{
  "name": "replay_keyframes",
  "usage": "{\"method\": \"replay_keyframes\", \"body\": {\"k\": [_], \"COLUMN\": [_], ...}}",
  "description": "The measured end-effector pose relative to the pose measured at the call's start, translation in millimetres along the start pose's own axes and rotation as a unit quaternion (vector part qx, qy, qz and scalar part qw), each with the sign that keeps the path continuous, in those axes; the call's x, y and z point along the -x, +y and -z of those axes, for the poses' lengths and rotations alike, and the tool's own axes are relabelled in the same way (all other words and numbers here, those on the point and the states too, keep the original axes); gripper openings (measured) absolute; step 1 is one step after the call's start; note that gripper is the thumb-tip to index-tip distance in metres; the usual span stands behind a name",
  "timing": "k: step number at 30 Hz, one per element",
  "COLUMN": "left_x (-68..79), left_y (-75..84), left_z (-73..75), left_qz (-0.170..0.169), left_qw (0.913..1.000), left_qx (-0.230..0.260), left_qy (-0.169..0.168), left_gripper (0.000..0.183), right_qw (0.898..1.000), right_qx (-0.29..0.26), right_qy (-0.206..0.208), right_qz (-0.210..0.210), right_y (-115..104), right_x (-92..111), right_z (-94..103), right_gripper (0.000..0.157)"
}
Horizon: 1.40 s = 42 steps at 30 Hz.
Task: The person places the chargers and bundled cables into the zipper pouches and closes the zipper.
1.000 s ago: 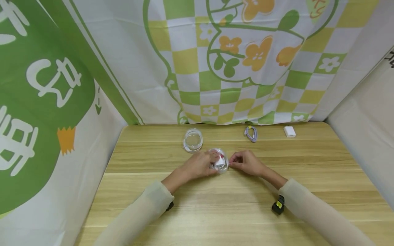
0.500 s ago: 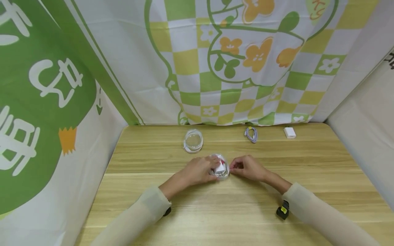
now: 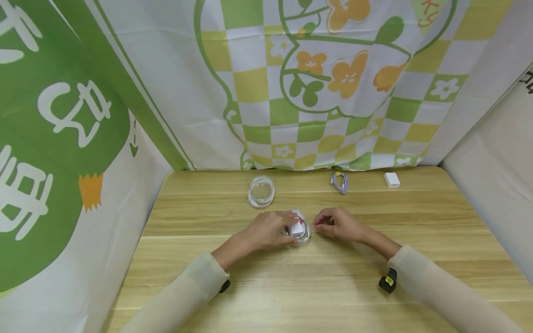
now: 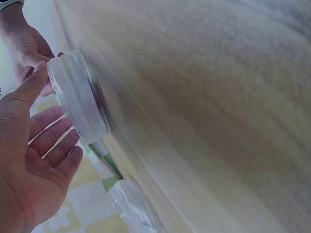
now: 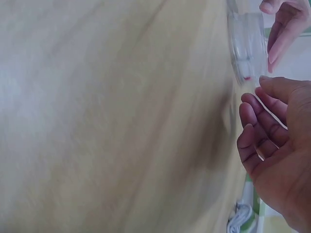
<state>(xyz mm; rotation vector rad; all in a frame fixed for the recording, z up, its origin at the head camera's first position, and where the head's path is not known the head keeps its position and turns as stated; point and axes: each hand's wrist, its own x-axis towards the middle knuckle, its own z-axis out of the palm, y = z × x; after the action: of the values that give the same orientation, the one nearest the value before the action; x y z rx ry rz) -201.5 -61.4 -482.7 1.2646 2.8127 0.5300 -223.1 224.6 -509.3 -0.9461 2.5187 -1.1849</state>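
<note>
My left hand [image 3: 268, 230] grips a round clear plastic case [image 3: 307, 233] on the wooden table, thumb at the near edge and fingers over the top. Through its top show a white charger [image 3: 296, 228], a coil of white cable and a bit of red. In the left wrist view the case [image 4: 80, 99] sits between the thumb and the fingers. Just right of the case is my right hand [image 3: 339, 225], with its fingers loosely bent. The right wrist view shows a small gap between its fingertips [image 5: 263, 80] and the case, and nothing held.
Behind the left hand lies another round clear piece with a white cable coiled round it [image 3: 262, 204]. A bundled lilac cable [image 3: 343, 186] and a white charger block [image 3: 392, 180] lie along the back of the table [image 3: 308, 286]. A patterned cloth [image 3: 287, 134] hangs behind.
The case and both hands have shifted slightly nearer to me. The right fingertips, at the rim of the case before, have drawn a little off to the right. The left hand keeps its grip.
</note>
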Motion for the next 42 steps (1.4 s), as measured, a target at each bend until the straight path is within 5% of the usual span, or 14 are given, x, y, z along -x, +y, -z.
{"method": "replay_keyframes", "body": {"k": [8, 19, 26, 34, 42], "left_x": [-4.3, -7.4, -9.8, -11.3, -16.3], "left_y": [-13.0, -43.9, -58.7, -68.6, -78.1], "left_z": [10.9, 22.8, 29.7, 33.7, 30.2], "left_qz": [0.020, 0.121, 0.171, 0.229, 0.246], "left_qw": [0.9990, 0.9862, 0.9735, 0.9568, 0.9469], "left_qx": [-0.006, 0.008, 0.056, 0.125, 0.177], "left_qy": [0.040, 0.112, 0.142, 0.127, 0.106], "left_gripper": [0.057, 0.063, 0.071, 0.105, 0.119], "right_qw": [0.998, 0.992, 0.989, 0.987, 0.992], "right_qx": [0.042, 0.092, 0.109, 0.129, 0.096], "right_qy": [0.047, 0.083, 0.094, 0.094, 0.061], "right_qz": [0.009, 0.037, 0.019, 0.001, -0.049], "right_y": [0.7, 12.1, 20.1, 34.5, 51.9], "right_x": [-2.3, -3.5, -7.3, -9.9, -12.4], "right_z": [24.0, 56.6, 74.1, 93.6, 107.7], "right_gripper": [0.020, 0.052, 0.080, 0.098, 0.105]}}
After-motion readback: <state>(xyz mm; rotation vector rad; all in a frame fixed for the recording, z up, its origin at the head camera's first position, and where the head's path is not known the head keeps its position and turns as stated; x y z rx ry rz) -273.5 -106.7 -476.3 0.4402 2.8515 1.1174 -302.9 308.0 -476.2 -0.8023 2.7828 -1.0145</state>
